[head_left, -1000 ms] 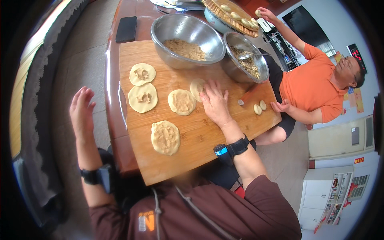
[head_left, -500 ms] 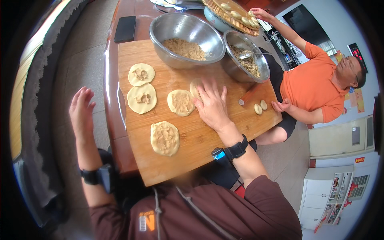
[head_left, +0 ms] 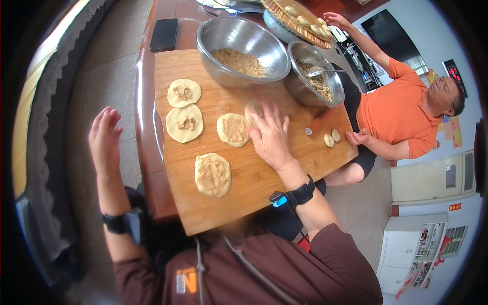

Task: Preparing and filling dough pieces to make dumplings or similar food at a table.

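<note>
My right hand (head_left: 273, 140) lies flat with its fingers spread, pressing on a small dough round (head_left: 252, 110) that its fingers partly cover. Raised off the left side of the table, my left hand (head_left: 105, 133) is empty, its fingers loosely bent and apart. Just left of my right hand is a dough round spread with tan paste (head_left: 234, 130). A larger paste-covered round (head_left: 213, 175) lies nearer me. Farther left, two dough rounds with a dab of paste, one upper (head_left: 184, 93) and one lower (head_left: 184, 123), touch each other. All rest on a wooden board (head_left: 254, 188).
A large steel bowl of tan paste (head_left: 239, 61) and a smaller steel bowl with filling and a spoon (head_left: 317, 81) stand at the far side. Two small dough pieces (head_left: 332, 138) and a rolling pin (head_left: 316, 123) lie right. A co-worker (head_left: 396, 107) sits beside a woven tray of buns (head_left: 284, 16).
The co-worker's raised hand has come away from a bun, which now rests on the woven tray. My hands keep nearly the same places; the whole view has shifted slightly.
</note>
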{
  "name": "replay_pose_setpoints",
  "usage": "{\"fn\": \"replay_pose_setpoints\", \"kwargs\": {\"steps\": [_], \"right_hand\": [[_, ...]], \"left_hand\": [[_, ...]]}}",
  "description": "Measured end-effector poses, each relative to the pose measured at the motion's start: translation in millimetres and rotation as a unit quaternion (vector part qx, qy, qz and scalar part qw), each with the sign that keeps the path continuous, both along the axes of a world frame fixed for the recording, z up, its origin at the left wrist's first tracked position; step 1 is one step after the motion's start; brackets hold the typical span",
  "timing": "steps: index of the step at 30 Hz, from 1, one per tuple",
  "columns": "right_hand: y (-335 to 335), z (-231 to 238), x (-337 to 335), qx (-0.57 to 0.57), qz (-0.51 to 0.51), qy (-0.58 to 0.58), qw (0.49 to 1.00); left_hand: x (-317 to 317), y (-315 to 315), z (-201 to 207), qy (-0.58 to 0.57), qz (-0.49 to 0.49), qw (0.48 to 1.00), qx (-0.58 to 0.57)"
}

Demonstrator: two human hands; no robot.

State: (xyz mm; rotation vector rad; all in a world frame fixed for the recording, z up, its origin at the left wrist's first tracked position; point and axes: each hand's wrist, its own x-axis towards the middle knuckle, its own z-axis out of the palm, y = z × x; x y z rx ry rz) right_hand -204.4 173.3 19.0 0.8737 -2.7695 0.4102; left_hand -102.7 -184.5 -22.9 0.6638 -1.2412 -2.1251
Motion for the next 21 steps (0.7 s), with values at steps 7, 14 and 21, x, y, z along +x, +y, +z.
{"fn": "replay_pose_setpoints", "kwargs": {"steps": [7,14,21], "right_hand": [[6,-2,-10,-0.005,-0.018,0.011,1.0],[9,5,-24,0.088,-0.018,0.016,0.996],[18,0,-24,0.052,-0.044,-0.011,0.998]], "left_hand": [[0,2,0,-0.001,-0.006,1.0,0.002],[2,-1,-2,0.006,-0.007,1.0,0.0],[3,0,1,-0.01,0.006,1.0,0.002]]}}
